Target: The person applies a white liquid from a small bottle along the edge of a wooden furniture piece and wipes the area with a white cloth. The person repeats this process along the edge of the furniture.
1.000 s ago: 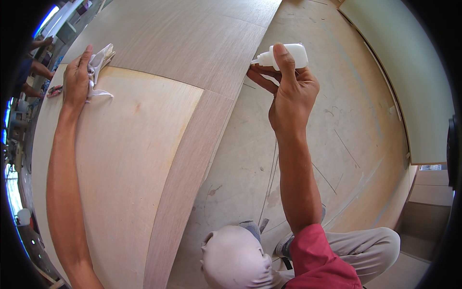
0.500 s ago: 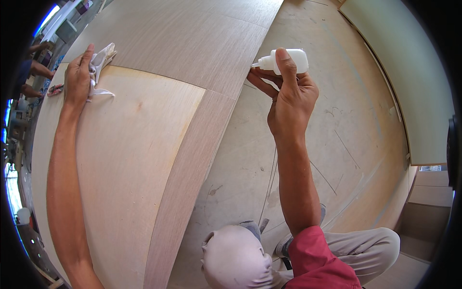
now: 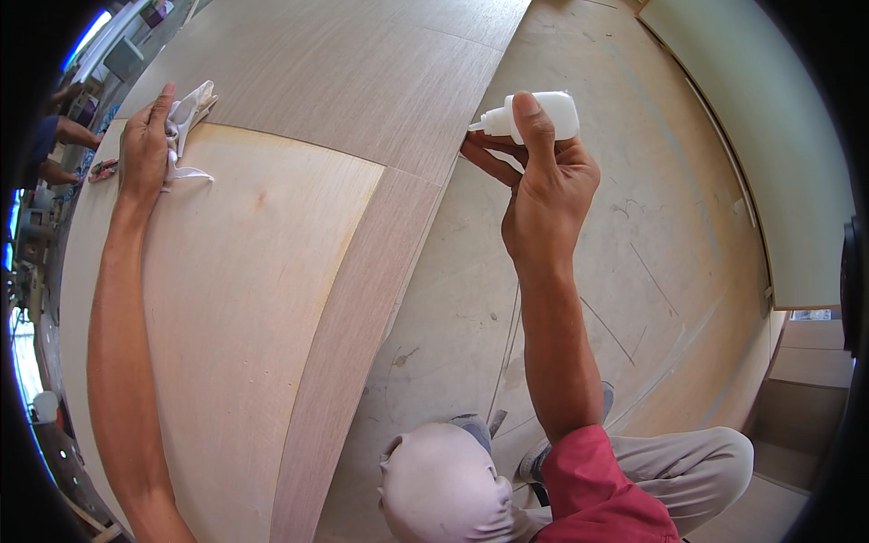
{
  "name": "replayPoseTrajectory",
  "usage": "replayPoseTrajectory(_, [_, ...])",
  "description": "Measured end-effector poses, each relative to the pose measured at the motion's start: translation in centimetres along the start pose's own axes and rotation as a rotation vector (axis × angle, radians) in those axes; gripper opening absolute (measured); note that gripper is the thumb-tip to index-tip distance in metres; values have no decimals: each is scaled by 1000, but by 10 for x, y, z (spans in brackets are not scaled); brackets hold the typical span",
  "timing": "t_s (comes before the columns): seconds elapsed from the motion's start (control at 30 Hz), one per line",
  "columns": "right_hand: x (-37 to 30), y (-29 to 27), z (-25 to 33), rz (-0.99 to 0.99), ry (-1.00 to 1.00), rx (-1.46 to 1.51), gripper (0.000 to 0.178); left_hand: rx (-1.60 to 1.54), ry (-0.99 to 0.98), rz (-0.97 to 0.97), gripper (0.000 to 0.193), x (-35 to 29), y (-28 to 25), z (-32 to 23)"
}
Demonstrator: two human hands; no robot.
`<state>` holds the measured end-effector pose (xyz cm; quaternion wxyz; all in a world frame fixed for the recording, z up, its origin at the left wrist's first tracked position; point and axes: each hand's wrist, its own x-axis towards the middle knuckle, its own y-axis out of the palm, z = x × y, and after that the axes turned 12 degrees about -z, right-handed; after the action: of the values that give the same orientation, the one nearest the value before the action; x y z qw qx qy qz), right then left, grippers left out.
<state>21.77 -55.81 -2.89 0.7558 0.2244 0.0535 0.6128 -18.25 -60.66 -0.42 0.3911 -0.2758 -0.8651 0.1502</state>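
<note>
A small white squeeze bottle (image 3: 554, 115) lies sideways in my right hand (image 3: 550, 185), pinned under the thumb. Its thin nozzle points left, at the right edge of the large wood panel (image 3: 353, 81). The fingertips of that hand are close to this edge, below the nozzle. Over at the panel's far left, my left hand (image 3: 145, 154) grips a crumpled white cloth (image 3: 188, 113), with a loose strip of it hanging onto the pale bare wood (image 3: 253, 244). Brownish veneer borders this pale area at the top and right.
Just left of my left hand lies a red-and-black tool (image 3: 103, 170). A pale greenish panel (image 3: 760, 145) stands at the right, above the scuffed floor (image 3: 453, 362). My bent knees are below. At the far left edge, another person's arms (image 3: 74, 134) show.
Hardly anything differs. My right hand and the bottle have shifted very slightly left, nozzle still at the panel edge; the left hand stays on the cloth.
</note>
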Motion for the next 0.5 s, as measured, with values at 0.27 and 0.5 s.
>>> replayPoseTrajectory(0.27, [-7,-1,3,10,7,17,37,17,-17,35,57,-1,-3,-5])
replayPoseTrajectory(0.5, [-14,0,6,-3,24,8,37,3,-4,30,56,0,-2,-1])
